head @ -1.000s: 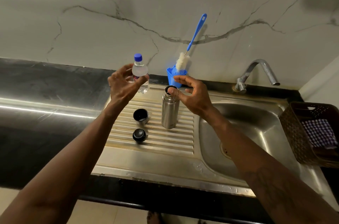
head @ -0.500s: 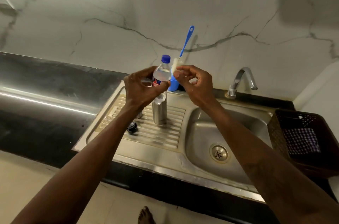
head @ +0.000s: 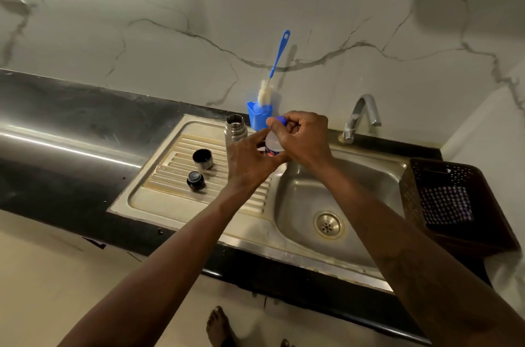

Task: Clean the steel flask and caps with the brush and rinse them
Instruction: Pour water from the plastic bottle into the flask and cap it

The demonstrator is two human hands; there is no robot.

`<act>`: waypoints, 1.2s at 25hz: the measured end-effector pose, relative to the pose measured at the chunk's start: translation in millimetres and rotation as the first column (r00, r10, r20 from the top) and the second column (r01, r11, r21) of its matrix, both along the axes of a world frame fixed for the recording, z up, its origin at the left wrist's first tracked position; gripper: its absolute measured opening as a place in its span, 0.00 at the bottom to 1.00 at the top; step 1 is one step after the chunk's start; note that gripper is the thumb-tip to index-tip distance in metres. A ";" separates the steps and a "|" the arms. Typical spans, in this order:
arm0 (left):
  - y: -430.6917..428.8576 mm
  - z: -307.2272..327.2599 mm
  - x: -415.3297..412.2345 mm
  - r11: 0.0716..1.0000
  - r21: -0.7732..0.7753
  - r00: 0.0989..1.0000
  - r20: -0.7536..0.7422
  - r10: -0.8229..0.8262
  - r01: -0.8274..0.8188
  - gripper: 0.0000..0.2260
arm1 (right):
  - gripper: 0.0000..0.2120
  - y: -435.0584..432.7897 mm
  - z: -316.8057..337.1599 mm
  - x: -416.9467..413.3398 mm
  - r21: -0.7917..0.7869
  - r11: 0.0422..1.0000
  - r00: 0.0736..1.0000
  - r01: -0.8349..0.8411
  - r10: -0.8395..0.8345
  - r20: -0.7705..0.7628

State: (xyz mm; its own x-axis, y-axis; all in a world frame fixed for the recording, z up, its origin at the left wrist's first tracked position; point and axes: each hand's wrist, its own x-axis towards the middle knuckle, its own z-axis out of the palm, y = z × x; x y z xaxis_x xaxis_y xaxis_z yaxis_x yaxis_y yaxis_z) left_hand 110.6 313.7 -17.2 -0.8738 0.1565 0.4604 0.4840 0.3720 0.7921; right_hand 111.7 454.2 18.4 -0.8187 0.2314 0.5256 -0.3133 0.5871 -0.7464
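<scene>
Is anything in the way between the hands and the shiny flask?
Nothing sits between them: the flask stands open just behind the left hand. But both hands are busy. The left hand holds a small plastic bottle and the right hand grips its blue cap.

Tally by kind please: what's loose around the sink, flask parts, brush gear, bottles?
steel flask, open: 1
flask caps: 2 (steel cup cap, black round stopper)
blue-handled bottle brush: 1
blue plastic holder cup: 1
clear plastic bottle with blue cap: 1
Total: 6
</scene>
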 end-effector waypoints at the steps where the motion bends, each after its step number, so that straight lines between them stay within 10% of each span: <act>1: 3.8 -4.6 3.0 1.000 0.020 0.999 0.035 0.019 -0.020 0.21 | 0.18 -1.9 -5.1 2.9 0.025 1.000 1.000 0.002 -0.003 0.012; 6: -1.1 -16.8 6.6 0.999 -0.006 0.999 0.040 0.037 -0.037 0.18 | 0.21 2.2 -13.7 9.2 0.222 0.975 0.996 0.020 -0.038 0.076; 11: -4.4 -32.2 5.7 0.982 -0.177 0.997 0.040 0.071 -0.063 0.19 | 0.32 1.1 -0.1 10.2 0.752 0.656 0.928 0.070 -0.319 0.192; 20: -43.9 -17.9 -22.4 0.833 -0.275 0.864 0.315 -0.393 0.479 0.15 | 0.27 13.0 -33.4 2.2 0.595 0.774 0.975 -0.216 0.134 0.179; 25: -47.8 -29.3 -18.5 0.929 -0.198 0.933 0.248 -0.262 0.314 0.15 | 0.23 9.6 -24.0 -5.5 0.662 0.696 0.958 -0.278 0.147 0.248; 30: -55.5 -34.9 -19.8 0.972 -0.162 0.957 0.261 -0.124 0.170 0.16 | 0.20 -2.1 -22.3 -21.5 0.445 0.824 0.925 -0.351 0.233 0.299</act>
